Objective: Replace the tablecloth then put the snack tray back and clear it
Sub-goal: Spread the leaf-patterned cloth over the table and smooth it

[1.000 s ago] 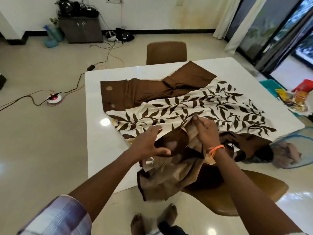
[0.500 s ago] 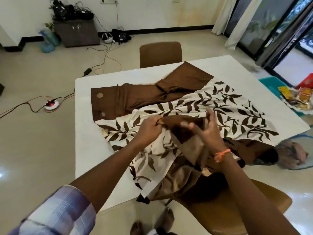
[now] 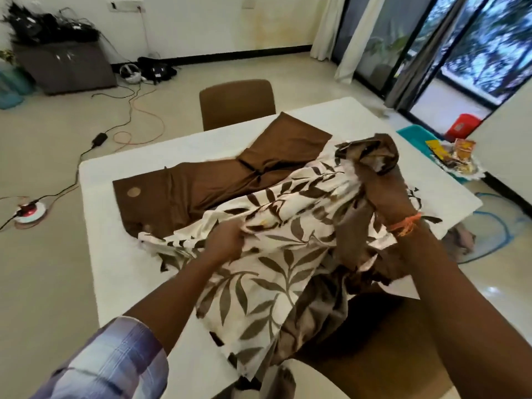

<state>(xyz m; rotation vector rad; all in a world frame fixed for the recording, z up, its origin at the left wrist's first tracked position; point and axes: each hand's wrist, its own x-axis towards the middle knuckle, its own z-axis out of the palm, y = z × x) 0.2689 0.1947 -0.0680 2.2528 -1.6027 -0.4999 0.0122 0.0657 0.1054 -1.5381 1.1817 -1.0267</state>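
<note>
At the near edge of a white counter [image 3: 95, 197], a person works a leaf-print tablecloth [image 3: 267, 272] open with both hands. The left hand [image 3: 226, 240] pinches a gathered fold near the middle of the cloth, fingers curled tight into it; the right hand [image 3: 383, 191], wrist banded in orange, grips a bunched brown corner and holds it raised above the counter. The cloth's brown border lies flat across the far half, while its near portion spills over the edge toward a brown chair [image 3: 374, 349]. The snack tray [image 3: 414, 136], teal and heaped with packets, sits on the floor well to the right, beside a blue-rimmed basket [image 3: 501, 226]. The cloth is plainly not yet spread. The risk from here looks to be weight: with so much fabric hanging off the near side, a loosened grip could let the whole cloth slide to the floor, or leave it skewed and twisted.
</note>
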